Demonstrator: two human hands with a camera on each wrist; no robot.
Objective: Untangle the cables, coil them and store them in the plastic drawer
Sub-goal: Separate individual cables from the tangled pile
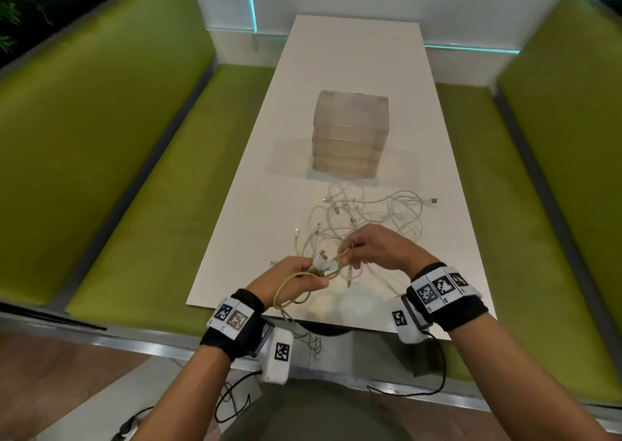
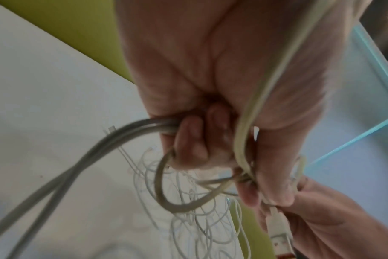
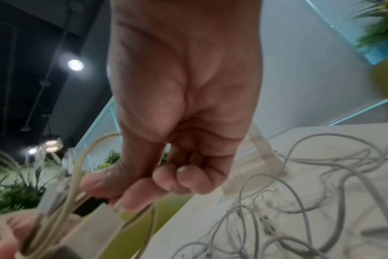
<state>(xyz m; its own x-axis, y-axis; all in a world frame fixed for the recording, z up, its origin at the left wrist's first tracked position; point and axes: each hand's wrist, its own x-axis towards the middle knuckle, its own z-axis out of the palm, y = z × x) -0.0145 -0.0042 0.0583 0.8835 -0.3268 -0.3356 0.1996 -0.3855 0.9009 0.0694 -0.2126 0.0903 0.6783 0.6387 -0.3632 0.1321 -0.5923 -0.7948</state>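
A yellowish cable (image 1: 289, 294) hangs in loops from my left hand (image 1: 296, 277), whose curled fingers grip its strands above the table's near edge. In the left wrist view the same cable (image 2: 166, 196) passes through my left hand (image 2: 210, 140). My right hand (image 1: 377, 248) pinches a loop of that cable just right of the left hand; the right wrist view shows the thumb and forefinger of my right hand (image 3: 126, 194) closed on the cable (image 3: 73, 175). A tangle of white cables (image 1: 363, 215) lies on the table behind my hands. The translucent plastic drawer unit (image 1: 350, 131) stands beyond it, drawers closed.
The white table (image 1: 353, 56) runs away from me between two green benches, left (image 1: 134, 171) and right (image 1: 538, 171). Some white cable ends (image 1: 313, 339) dangle over the near edge. A white wall closes the far end.
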